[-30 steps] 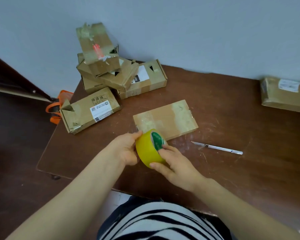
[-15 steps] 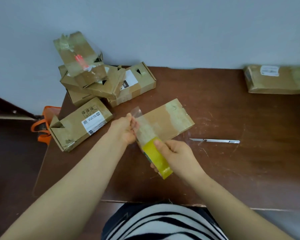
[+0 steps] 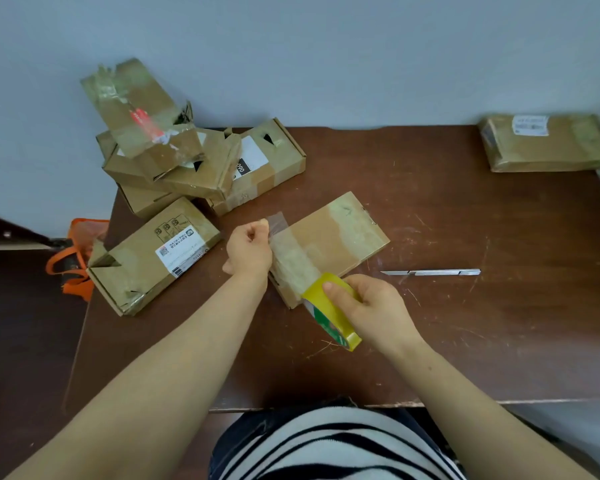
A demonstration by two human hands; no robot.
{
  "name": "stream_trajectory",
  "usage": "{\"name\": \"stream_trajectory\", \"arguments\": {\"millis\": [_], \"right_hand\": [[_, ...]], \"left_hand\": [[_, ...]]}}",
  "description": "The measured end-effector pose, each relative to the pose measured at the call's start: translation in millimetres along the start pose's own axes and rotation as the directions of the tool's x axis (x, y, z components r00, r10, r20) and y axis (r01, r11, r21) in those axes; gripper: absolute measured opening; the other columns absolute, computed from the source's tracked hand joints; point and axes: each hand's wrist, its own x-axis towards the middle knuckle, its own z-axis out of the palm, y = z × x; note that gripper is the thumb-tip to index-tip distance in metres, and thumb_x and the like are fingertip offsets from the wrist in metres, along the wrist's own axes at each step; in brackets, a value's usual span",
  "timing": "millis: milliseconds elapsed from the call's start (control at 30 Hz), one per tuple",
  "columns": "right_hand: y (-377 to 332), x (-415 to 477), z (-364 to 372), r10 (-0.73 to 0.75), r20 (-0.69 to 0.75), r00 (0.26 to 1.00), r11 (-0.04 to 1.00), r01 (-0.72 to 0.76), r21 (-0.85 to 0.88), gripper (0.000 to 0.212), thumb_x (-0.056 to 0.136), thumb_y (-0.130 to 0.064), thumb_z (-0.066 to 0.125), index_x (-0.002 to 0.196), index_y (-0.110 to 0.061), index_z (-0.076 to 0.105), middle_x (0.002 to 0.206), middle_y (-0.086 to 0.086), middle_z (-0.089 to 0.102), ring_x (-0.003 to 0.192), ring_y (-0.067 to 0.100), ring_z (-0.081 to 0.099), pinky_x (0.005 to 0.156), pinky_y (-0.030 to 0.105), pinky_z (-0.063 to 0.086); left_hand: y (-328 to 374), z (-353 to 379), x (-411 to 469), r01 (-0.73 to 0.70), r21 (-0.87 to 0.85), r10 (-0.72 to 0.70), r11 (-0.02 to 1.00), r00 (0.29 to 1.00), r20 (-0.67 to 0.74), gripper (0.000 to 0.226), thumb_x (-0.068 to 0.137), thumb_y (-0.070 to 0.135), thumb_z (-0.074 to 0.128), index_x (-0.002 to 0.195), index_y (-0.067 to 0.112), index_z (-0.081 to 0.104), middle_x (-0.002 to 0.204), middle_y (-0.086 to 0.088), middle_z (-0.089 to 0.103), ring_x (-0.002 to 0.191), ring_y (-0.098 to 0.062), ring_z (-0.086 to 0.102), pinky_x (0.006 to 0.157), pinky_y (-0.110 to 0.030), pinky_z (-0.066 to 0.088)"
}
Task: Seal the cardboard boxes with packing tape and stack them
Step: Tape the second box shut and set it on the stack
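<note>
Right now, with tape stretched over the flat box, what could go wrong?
The tape strip, pinched only at its end by the left hand, may twist or land crooked on the flat box. Neither hand steadies that box, so pulling the tape roll in the right hand could drag it.

Soft, even, fairly dim light leaves only faint shadows under the right hand (image 3: 374, 306) gripping the yellow tape roll (image 3: 312, 296), a pale sheen lies on the clear tape strip (image 3: 288, 251) stretched away from that grip, and the edges of the wooden table (image 3: 465, 220) bow while the box pile (image 3: 174, 161) far left of it looks soft.
</note>
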Motion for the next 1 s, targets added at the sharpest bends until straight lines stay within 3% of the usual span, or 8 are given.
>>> {"name": "stream_trajectory", "arguments": {"millis": [200, 300, 433, 633, 733, 800, 867, 1000], "right_hand": [[-3, 8, 1, 0.041, 0.055, 0.998, 0.994, -0.034, -0.107, 0.036, 0.096, -0.044, 0.048, 0.064, -0.027, 0.045, 0.038, -0.025, 0.048, 0.045, -0.01, 0.048, 0.049, 0.019, 0.027], [-1, 12, 3, 0.038, 0.058, 0.998, 0.987, -0.029, -0.156, 0.037, 0.095, -0.046, 0.047, 0.065, -0.026, 0.044, 0.045, -0.008, 0.048, 0.05, 0.001, 0.046, 0.051, 0.022, 0.028], [2, 17, 6, 0.06, 0.072, 0.996, 0.983, -0.047, -0.176, 0.036, 0.094, -0.049, 0.048, 0.074, -0.02, 0.054, 0.059, -0.006, 0.046, 0.059, 0.008, 0.045, 0.056, 0.027, 0.034], [8, 22, 14, 0.093, 0.106, 0.99, 0.976, -0.07, -0.204, 0.035, 0.095, -0.05, 0.046, 0.067, -0.029, 0.04, 0.061, -0.009, 0.041, 0.069, 0.015, 0.046, 0.051, 0.023, 0.029], [9, 22, 15, 0.089, 0.111, 0.99, 0.98, -0.068, -0.185, 0.038, 0.095, -0.049, 0.047, 0.063, -0.033, 0.034, 0.06, -0.009, 0.041, 0.059, 0.005, 0.043, 0.051, 0.023, 0.03], [12, 23, 17, 0.08, 0.113, 0.99, 0.983, -0.06, -0.174, 0.039, 0.095, -0.049, 0.047, 0.063, -0.034, 0.03, 0.06, -0.011, 0.037, 0.059, 0.005, 0.04, 0.05, 0.021, 0.027], [15, 23, 19, 0.074, 0.113, 0.991, 0.986, -0.055, -0.156, 0.036, 0.094, -0.05, 0.047, 0.066, -0.034, 0.032, 0.062, -0.013, 0.035, 0.069, 0.012, 0.043, 0.052, 0.019, 0.027], [16, 22, 20, 0.072, 0.128, 0.989, 0.995, -0.061, -0.082, 0.024, 0.095, -0.048, 0.048, 0.079, -0.029, 0.045, 0.072, -0.009, 0.057, 0.082, 0.018, 0.062, 0.063, 0.025, 0.043]], "left_hand": [[-4, 6, 0, 0.025, 0.065, -0.021, 0.998, 0.997, -0.069, 0.017, 0.097, 0.039, 0.05, 0.084, 0.03, 0.056, 0.119, 0.01, 0.063, 0.104, -0.017, 0.052, 0.11, -0.042, 0.024], [-7, 10, 3, 0.033, 0.071, -0.028, 0.997, 0.997, -0.068, 0.018, 0.097, 0.039, 0.05, 0.09, 0.025, 0.058, 0.105, 0.011, 0.062, 0.096, -0.016, 0.05, 0.108, -0.039, 0.02], [-12, 12, 6, 0.055, 0.071, -0.052, 0.996, 0.997, -0.056, 0.018, 0.097, 0.038, 0.05, 0.09, 0.024, 0.058, 0.086, 0.014, 0.052, 0.089, -0.016, 0.046, 0.109, -0.041, 0.025], [-16, 13, 15, 0.087, 0.099, -0.087, 0.991, 0.996, -0.009, 0.019, 0.095, 0.038, 0.053, 0.082, 0.026, 0.058, 0.075, 0.015, 0.051, 0.095, -0.021, 0.054, 0.106, -0.049, 0.033], [-17, 12, 22, 0.113, 0.123, -0.116, 0.986, 0.993, 0.019, 0.022, 0.086, 0.037, 0.054, 0.074, 0.021, 0.064, 0.09, -0.006, 0.065, 0.107, -0.035, 0.056, 0.101, -0.055, 0.039], [-14, 14, 23, 0.144, 0.199, -0.151, 0.97, 0.988, 0.02, 0.032, 0.084, 0.04, 0.051, 0.09, 0.012, 0.066, 0.111, -0.017, 0.063, 0.113, -0.038, 0.051, 0.101, -0.053, 0.039], [-10, 16, 23, 0.142, 0.323, -0.165, 0.936, 0.985, 0.045, 0.038, 0.087, 0.043, 0.047, 0.107, 0.017, 0.066, 0.126, -0.012, 0.054, 0.12, -0.034, 0.044, 0.105, -0.047, 0.034], [-7, 10, 30, 0.121, 0.46, -0.158, 0.88, 0.987, 0.042, 0.057, 0.085, 0.047, 0.053, 0.132, 0.014, 0.049, 0.138, -0.014, 0.038, 0.127, -0.033, 0.037, 0.106, -0.043, 0.03]]}}
